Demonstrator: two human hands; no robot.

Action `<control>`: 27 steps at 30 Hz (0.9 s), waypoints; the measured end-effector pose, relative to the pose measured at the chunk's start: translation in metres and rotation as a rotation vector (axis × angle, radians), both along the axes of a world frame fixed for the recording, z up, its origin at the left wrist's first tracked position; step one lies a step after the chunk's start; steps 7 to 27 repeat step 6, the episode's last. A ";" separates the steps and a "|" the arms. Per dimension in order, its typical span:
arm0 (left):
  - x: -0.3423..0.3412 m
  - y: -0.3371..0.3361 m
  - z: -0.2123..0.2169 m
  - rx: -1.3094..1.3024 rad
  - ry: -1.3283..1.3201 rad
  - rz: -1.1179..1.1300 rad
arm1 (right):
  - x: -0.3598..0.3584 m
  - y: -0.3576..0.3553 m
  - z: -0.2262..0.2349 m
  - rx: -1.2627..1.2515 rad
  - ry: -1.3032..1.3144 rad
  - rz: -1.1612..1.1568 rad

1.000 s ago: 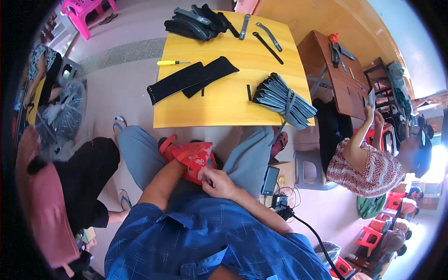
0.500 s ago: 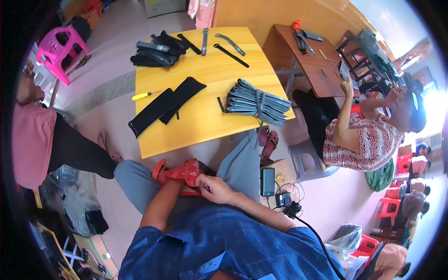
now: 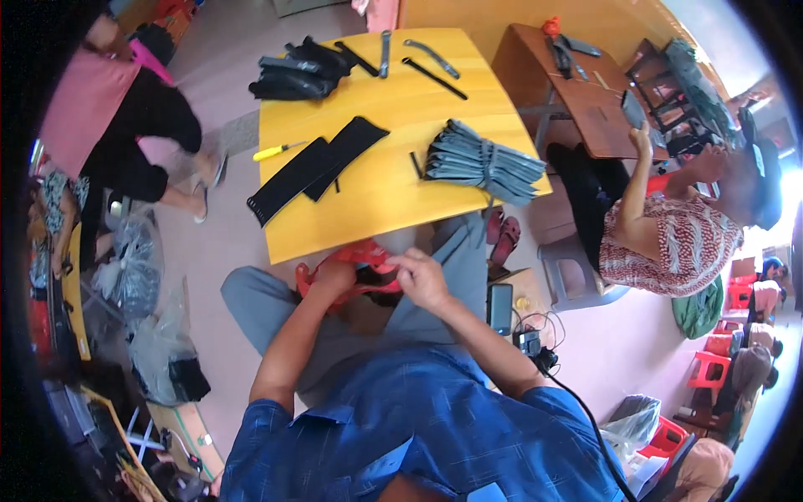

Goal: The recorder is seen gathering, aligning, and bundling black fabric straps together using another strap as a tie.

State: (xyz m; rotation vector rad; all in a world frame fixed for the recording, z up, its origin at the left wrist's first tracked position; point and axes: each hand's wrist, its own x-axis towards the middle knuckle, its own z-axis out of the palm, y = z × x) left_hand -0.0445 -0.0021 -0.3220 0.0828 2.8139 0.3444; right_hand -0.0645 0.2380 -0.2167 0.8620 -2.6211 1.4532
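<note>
A red plastic bag (image 3: 368, 253) is spread between my two hands, above my lap and just short of the table's near edge. My left hand (image 3: 336, 274) grips its left side, the fingers partly covered by the red film. With bent fingers, my right hand (image 3: 423, 280) pinches the right rim. The bag's mouth gapes towards me, and I cannot make out anything inside. On the yellow table (image 3: 335, 230) lie two black flat strips (image 3: 288, 180), a strapped bundle of grey strips (image 3: 481, 163) and a yellow-handled screwdriver (image 3: 272, 153).
A black bundle (image 3: 301, 71) and several short straps (image 3: 435, 77) occupy the table's far side. A seated person (image 3: 661, 243) holds a phone at the right, beside a brown table (image 3: 585, 92). Another person (image 3: 125, 117) walks at the left. A phone (image 3: 499, 309) and cables lie by my right thigh.
My right hand has moved right, pulling the bag's mouth wider. The table appears higher and further right in view. The person on the left has walked further away from me.
</note>
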 end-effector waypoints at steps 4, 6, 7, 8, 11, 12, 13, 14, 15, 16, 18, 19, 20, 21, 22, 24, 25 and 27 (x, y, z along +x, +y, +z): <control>0.022 -0.015 0.055 0.460 -0.080 0.001 | -0.006 0.000 -0.007 -0.063 -0.034 -0.152; 0.048 -0.018 0.086 0.749 -0.076 0.066 | -0.010 0.002 -0.017 -0.046 -0.145 -0.220; 0.048 -0.018 0.086 0.749 -0.076 0.066 | -0.010 0.002 -0.017 -0.046 -0.145 -0.220; 0.048 -0.018 0.086 0.749 -0.076 0.066 | -0.010 0.002 -0.017 -0.046 -0.145 -0.220; 0.048 -0.018 0.086 0.749 -0.076 0.066 | -0.010 0.002 -0.017 -0.046 -0.145 -0.220; 0.048 -0.018 0.086 0.749 -0.076 0.066 | -0.010 0.002 -0.017 -0.046 -0.145 -0.220; 0.048 -0.018 0.086 0.749 -0.076 0.066 | -0.010 0.002 -0.017 -0.046 -0.145 -0.220; 0.048 -0.018 0.086 0.749 -0.076 0.066 | -0.010 0.002 -0.017 -0.046 -0.145 -0.220; 0.048 -0.018 0.086 0.749 -0.076 0.066 | -0.010 0.002 -0.017 -0.046 -0.145 -0.220; 0.048 -0.018 0.086 0.749 -0.076 0.066 | -0.010 0.002 -0.017 -0.046 -0.145 -0.220; 0.048 -0.018 0.086 0.749 -0.076 0.066 | -0.010 0.002 -0.017 -0.046 -0.145 -0.220; 0.048 -0.018 0.086 0.749 -0.076 0.066 | -0.010 0.002 -0.017 -0.046 -0.145 -0.220; 0.048 -0.018 0.086 0.749 -0.076 0.066 | -0.010 0.002 -0.017 -0.046 -0.145 -0.220; 0.048 -0.018 0.086 0.749 -0.076 0.066 | -0.010 0.002 -0.017 -0.046 -0.145 -0.220; 0.048 -0.018 0.086 0.749 -0.076 0.066 | -0.010 0.002 -0.017 -0.046 -0.145 -0.220; 0.048 -0.018 0.086 0.749 -0.076 0.066 | -0.010 0.002 -0.017 -0.046 -0.145 -0.220; 0.048 -0.018 0.086 0.749 -0.076 0.066 | -0.010 0.002 -0.017 -0.046 -0.145 -0.220; 0.048 -0.018 0.086 0.749 -0.076 0.066 | -0.010 0.002 -0.017 -0.046 -0.145 -0.220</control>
